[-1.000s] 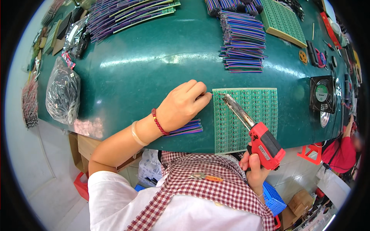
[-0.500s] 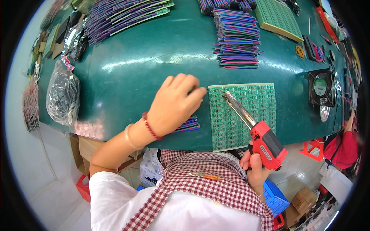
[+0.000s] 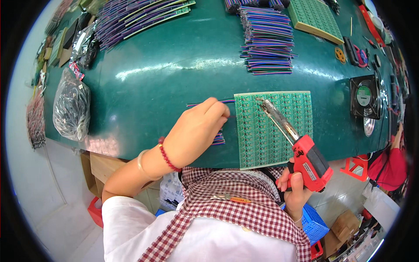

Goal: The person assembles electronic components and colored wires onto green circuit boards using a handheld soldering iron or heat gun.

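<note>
My right hand (image 3: pixel 297 187) grips the handle of a red and black soldering gun (image 3: pixel 312 163). Its metal barrel slants up and left, with the tip above the upper part of a green circuit board panel (image 3: pixel 257 148). From the panel's upper left corner a thin multicoloured wire strip (image 3: pixel 192 105) runs leftward, passing behind the knuckles of my left hand (image 3: pixel 198 126). That hand is closed, its fingers curled over a small pile of cut wire strips (image 3: pixel 219 138). Whatever lies between its fingertips is hidden.
A tall stack of wire strips (image 3: pixel 267 41) lies beyond the panel, beside stacked green boards (image 3: pixel 316 22). Wired boards (image 3: pixel 139 17) spread at the far left. A clear bag (image 3: pixel 71 107) sits left; a black fan (image 3: pixel 365 97) stands right. Someone in red (image 3: pixel 386 170) is at the far right.
My left hand has moved down toward the cut wire strips, uncovering the strip at the panel's corner. The soldering gun has shifted slightly right, its tip further from the panel's left edge.
</note>
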A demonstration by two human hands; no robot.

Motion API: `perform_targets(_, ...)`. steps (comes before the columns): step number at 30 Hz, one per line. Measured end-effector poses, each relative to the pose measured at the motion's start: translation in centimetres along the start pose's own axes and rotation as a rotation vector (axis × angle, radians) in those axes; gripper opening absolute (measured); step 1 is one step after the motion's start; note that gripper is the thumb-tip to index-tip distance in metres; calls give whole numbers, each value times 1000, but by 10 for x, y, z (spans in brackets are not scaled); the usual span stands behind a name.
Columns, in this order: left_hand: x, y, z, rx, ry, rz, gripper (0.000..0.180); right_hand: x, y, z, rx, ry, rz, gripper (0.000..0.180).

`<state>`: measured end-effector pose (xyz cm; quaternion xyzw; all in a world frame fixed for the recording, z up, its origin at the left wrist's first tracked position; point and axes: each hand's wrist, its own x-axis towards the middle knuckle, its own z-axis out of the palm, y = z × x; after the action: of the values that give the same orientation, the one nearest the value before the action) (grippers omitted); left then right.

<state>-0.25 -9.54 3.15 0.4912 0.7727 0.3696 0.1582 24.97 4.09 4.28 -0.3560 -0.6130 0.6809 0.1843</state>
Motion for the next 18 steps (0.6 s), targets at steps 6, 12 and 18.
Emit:
perform_targets(6,14,-23,14,146,121,184,13,-3,1,0,0,-50,53,42)
perform_targets(12,12,-32,19,165,135,260,20,1,4,2,-31,-102,87,40)
perform_targets(18,9,-33,20,178,150,275,22,6,7,4,-76,-149,76,36)
